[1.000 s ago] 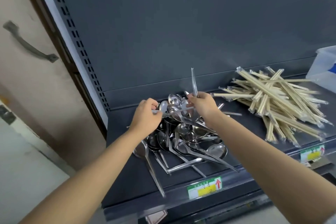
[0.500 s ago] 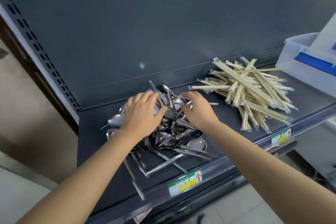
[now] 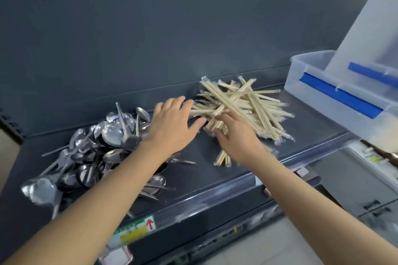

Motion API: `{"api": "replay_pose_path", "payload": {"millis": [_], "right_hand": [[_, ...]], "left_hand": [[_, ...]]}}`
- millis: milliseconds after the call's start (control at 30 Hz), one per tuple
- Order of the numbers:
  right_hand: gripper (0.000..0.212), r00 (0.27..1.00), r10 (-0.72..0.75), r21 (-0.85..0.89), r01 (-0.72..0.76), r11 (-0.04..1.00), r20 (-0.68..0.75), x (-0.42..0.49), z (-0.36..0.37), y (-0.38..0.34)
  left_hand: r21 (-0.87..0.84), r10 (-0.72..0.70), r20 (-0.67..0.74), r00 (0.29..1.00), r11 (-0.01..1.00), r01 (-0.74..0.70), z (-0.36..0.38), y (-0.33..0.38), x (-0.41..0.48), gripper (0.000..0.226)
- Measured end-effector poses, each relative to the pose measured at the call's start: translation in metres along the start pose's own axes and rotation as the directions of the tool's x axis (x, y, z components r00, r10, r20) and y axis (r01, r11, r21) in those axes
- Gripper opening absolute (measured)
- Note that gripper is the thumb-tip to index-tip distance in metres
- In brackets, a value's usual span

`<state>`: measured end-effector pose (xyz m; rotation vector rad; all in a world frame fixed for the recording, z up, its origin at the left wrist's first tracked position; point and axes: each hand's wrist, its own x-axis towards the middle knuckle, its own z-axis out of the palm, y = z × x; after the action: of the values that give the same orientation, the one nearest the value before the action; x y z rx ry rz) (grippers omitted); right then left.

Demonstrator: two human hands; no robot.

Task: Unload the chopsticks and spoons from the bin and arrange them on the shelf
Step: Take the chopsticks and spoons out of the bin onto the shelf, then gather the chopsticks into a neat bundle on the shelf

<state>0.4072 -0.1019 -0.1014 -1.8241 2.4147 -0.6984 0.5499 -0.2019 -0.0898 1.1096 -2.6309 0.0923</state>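
Note:
A heap of metal spoons (image 3: 103,148) lies on the left of the dark shelf (image 3: 215,170). To its right sits a loose pile of wrapped wooden chopsticks (image 3: 247,105). My left hand (image 3: 172,127) is spread flat with straight fingers, its fingertips at the left ends of the chopsticks. My right hand (image 3: 234,133) reaches into the near side of the chopstick pile with fingers bent; whether it holds any is hidden. The clear plastic bin (image 3: 312,75) with blue clips stands at the right end of the shelf.
The shelf has a grey back panel (image 3: 150,28) and a clear front rail (image 3: 237,187) carrying price labels (image 3: 133,230). Lower shelves and a pale floor show below on the right.
Both hands have left the spoon heap and moved right to the chopstick pile. The view has swung right, so the bin shows more.

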Motion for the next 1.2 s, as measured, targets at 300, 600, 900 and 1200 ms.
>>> {"api": "replay_pose_path", "payload": {"millis": [300,600,900,1200], "right_hand": [[0.040,0.985,-0.151,-0.132,0.162,0.978,0.087,-0.007,-0.036,0.093],[0.047,0.982,-0.138,-0.130,0.155,0.979,0.129,0.022,-0.050,0.128],[0.054,0.991,-0.031,-0.109,0.046,0.993,0.132,0.059,-0.042,0.149],[0.043,0.926,-0.191,0.010,0.205,0.979,-0.326,0.085,-0.019,0.165]], "left_hand": [[0.041,-0.156,0.071,0.985,0.987,0.153,0.013,0.091,0.014,0.068],[0.059,-0.204,0.182,0.962,0.979,0.196,0.029,0.115,0.039,0.086],[-0.055,-0.305,0.258,0.917,0.943,0.329,0.058,0.124,0.094,0.106],[-0.066,-0.353,0.232,0.906,0.924,0.377,0.087,0.140,0.106,0.087]]}}
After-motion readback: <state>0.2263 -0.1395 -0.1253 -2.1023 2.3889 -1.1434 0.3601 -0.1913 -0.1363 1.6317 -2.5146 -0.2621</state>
